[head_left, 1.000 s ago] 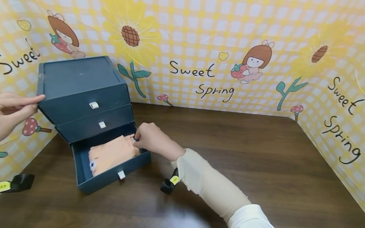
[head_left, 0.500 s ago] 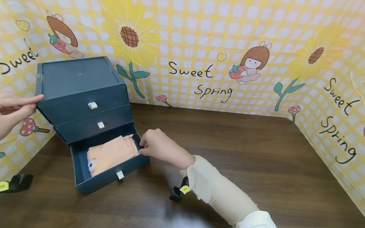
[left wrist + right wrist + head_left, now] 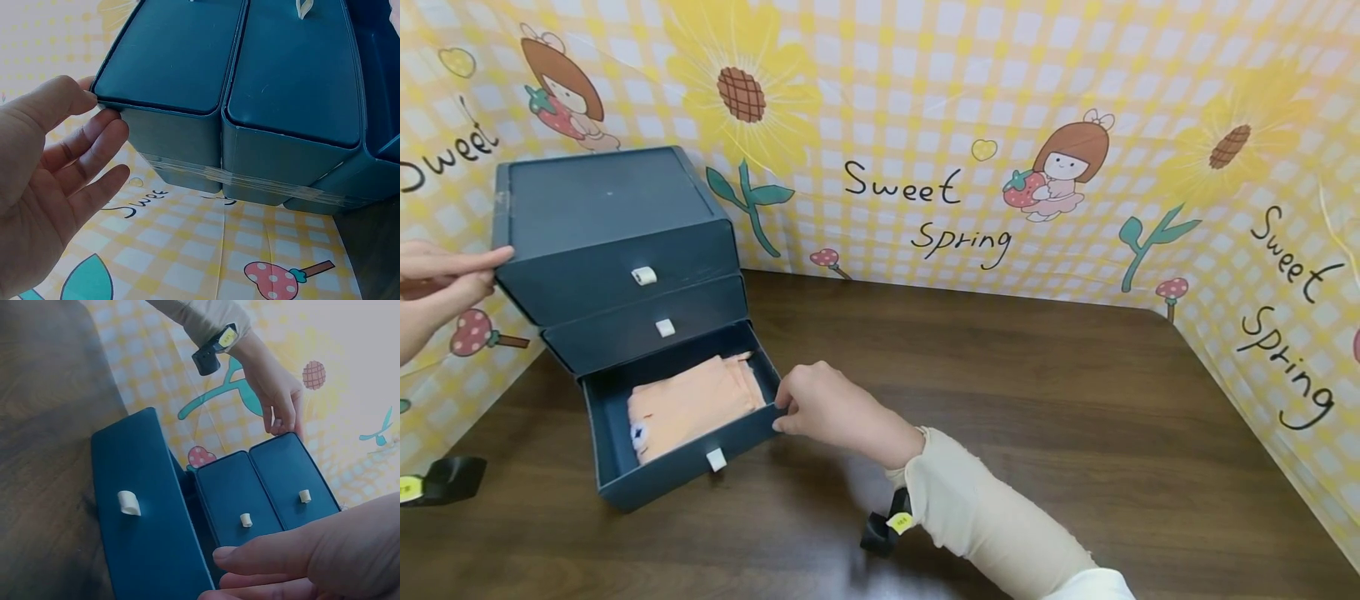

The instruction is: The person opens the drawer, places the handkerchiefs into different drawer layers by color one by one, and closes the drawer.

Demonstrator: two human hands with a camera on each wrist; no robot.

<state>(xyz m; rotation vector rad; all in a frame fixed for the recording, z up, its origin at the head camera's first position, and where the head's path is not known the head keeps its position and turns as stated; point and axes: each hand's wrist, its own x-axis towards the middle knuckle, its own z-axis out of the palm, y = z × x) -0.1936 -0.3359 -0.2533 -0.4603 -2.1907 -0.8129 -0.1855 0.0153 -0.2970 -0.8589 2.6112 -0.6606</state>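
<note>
A dark blue box of three stacked drawers stands at the left, with its bottom drawer pulled out. In that drawer lies a folded peach cloth, with a white and dark blue detail at its left end. My left hand touches the box's upper front left corner with thumb and index finger; its other fingers spread loosely in the left wrist view. My right hand is beside the open drawer's front right corner, fingertips right at the rim and fingers loosely bent. The cloth is outside its grasp.
White pull tabs mark the drawer fronts. Clear tape runs along the box's side. A yellow checked backdrop with printed flowers rises behind the brown wooden table. Black devices hang at both wrists.
My right hand has left the cloth's right end and moved right and towards me, out over the drawer's rim to its front corner. The left hand stays at the box corner.
</note>
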